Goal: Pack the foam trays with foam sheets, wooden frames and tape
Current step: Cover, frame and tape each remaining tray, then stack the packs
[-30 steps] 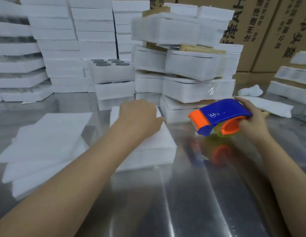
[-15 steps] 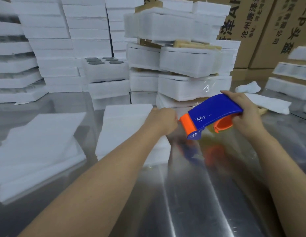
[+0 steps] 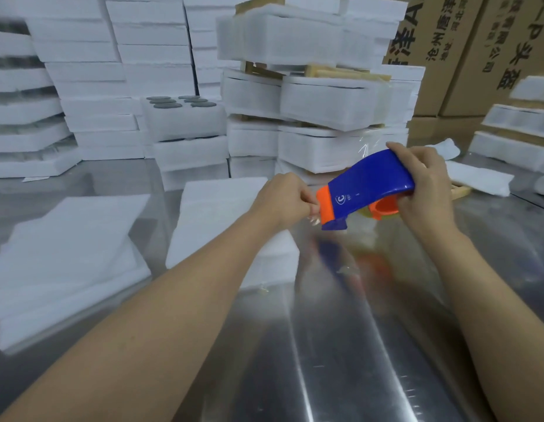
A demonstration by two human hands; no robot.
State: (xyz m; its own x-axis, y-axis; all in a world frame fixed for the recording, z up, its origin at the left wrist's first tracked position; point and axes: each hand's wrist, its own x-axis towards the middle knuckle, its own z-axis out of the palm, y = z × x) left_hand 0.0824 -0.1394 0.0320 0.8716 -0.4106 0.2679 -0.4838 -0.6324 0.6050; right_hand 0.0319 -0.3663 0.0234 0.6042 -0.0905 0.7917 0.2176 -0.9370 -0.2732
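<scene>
Tape dispenser (image 3: 368, 185) is held up off the steel table (image 3: 340, 330), a bit past centre toward 1 o'clock, w/ the stack of wrapped foam trays (image 3: 334, 108) right behind it at 12.

Risks, as I judge them: the clear tape end (image 3: 314, 220) is barely visible and looks crumpled under the orange nose. If the pinch slips, it could snap back onto the roll or fold onto itself. Fingertips sit right by the cutter edge, so a nick is possible. A crooked pull could split the film.

Long axis runs 8-to-2 o'clock: orange nose points down to 8, blue tail up to 2.

Right hand (image 3: 426, 184) is wrapped round the tail, fingers over the top and more curled below by the orange hub. Left hand (image 3: 279, 199), at 9 o'clock of the nose, has a tight narrow pinch on the tape end.

Foam sheets (image 3: 222, 214) lie stacked under the left hand, toward 8. Cardboard boxes (image 3: 447, 41) are at the back, approx. 1–2 o'clock.
</scene>
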